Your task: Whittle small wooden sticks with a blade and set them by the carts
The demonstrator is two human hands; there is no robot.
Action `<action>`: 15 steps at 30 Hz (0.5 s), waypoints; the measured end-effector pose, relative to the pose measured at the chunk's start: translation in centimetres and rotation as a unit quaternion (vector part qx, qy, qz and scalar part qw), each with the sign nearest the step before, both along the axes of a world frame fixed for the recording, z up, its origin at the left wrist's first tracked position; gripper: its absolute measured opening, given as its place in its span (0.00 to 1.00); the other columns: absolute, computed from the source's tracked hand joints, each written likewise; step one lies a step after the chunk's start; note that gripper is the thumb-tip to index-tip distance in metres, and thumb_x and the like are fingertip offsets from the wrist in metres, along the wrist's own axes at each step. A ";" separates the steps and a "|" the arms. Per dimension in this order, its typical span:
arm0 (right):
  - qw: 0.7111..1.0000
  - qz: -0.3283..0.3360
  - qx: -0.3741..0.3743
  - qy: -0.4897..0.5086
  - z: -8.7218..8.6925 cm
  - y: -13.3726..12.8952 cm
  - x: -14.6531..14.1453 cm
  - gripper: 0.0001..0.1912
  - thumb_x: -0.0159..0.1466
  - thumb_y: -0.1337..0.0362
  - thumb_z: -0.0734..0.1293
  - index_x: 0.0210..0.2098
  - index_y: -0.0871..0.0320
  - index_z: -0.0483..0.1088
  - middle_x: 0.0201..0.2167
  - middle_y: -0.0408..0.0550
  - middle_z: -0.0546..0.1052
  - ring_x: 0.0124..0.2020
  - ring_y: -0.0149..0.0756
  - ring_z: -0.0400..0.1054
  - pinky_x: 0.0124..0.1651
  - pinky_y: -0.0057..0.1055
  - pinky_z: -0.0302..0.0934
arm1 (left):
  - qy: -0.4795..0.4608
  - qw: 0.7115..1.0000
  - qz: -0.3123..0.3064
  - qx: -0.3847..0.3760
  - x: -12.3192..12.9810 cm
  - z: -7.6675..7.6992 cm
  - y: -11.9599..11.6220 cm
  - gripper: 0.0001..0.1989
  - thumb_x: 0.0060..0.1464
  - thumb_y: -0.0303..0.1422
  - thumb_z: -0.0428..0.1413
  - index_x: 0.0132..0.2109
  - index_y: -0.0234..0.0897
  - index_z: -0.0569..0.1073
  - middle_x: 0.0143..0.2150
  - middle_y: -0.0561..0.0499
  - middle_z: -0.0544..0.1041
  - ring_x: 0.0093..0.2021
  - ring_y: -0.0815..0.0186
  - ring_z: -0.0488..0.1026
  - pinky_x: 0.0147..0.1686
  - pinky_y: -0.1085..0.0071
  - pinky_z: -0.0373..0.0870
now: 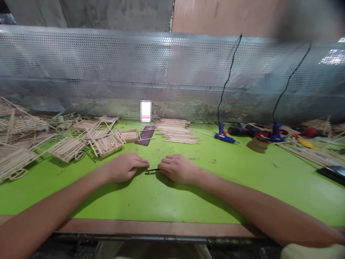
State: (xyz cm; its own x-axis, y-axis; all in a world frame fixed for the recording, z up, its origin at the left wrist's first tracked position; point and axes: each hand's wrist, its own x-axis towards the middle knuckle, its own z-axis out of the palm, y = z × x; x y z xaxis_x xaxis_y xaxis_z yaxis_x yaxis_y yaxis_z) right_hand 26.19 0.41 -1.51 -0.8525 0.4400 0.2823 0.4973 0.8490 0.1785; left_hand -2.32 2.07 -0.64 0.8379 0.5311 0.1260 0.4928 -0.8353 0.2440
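Near the middle of the frame, our right hand point(178, 169) has its fingers curled tight around a thin black tool point(152, 170). The tool pokes out to the left, into the gap between our two hands, and lies low over the green table point(151, 201). Our left hand point(125, 167) is just beside its tip, with the thumb and pointing finger close together. We cannot tell if they pinch something tiny there.

A little above our hands, we see a neat pile of thin sticks point(176, 131). Just left of it lies a dark flat sheet point(146, 138), and above that is a bright, blurry white patch point(146, 110).

On the left side of the frame, we have lots of little wooden carts point(109, 144) crowded together, some with round wheels. On the right side, a blue glue gun point(225, 136) sits near a brown roll point(258, 144), and a second blue glue gun point(276, 133) is past the roll. Each has a black cord point(229, 75) going up. At the far right we see a shiny black thing point(332, 173), partly cut off.

Across the top, behind everything, stands a metal sheet full of holes point(115, 64).
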 end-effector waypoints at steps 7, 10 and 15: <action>1.000 0.019 -0.005 -0.008 -0.1 0.2 0.0 0.15 0.77 0.61 0.60 0.41 0.59 0.76 0.34 0.47 0.80 0.32 0.34 0.68 0.38 0.32 0.57 | 0.024 0.997 0.011 -0.073 -0.7 -0.4 0.3 0.27 0.67 0.24 0.47 0.67 0.50 0.71 0.68 0.56 0.71 0.69 0.62 0.68 0.73 0.55 0.57; 1.000 0.027 -0.002 -0.003 0.0 0.1 0.1 0.15 0.77 0.61 0.60 0.40 0.59 0.76 0.33 0.46 0.80 0.32 0.34 0.67 0.37 0.32 0.56 | 0.028 0.996 0.018 -0.082 -0.7 -0.4 0.3 0.26 0.68 0.25 0.47 0.68 0.50 0.71 0.68 0.57 0.70 0.70 0.62 0.67 0.73 0.56 0.56; 0.999 0.040 -0.002 0.010 -0.1 0.1 0.2 0.15 0.77 0.61 0.60 0.40 0.58 0.76 0.32 0.46 0.79 0.32 0.35 0.67 0.37 0.32 0.56 | 0.025 0.996 0.017 -0.082 -0.5 -0.5 0.3 0.27 0.67 0.24 0.47 0.68 0.49 0.71 0.69 0.56 0.70 0.69 0.63 0.67 0.73 0.58 0.57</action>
State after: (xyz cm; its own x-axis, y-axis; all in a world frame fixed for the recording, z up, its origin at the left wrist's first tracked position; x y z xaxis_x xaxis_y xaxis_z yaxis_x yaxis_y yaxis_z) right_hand 26.40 0.49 -1.57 -0.8789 0.3725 0.2978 0.4320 0.8864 0.1664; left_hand -2.86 2.40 -1.10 0.8219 0.5696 -0.0058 0.5352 -0.7686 0.3504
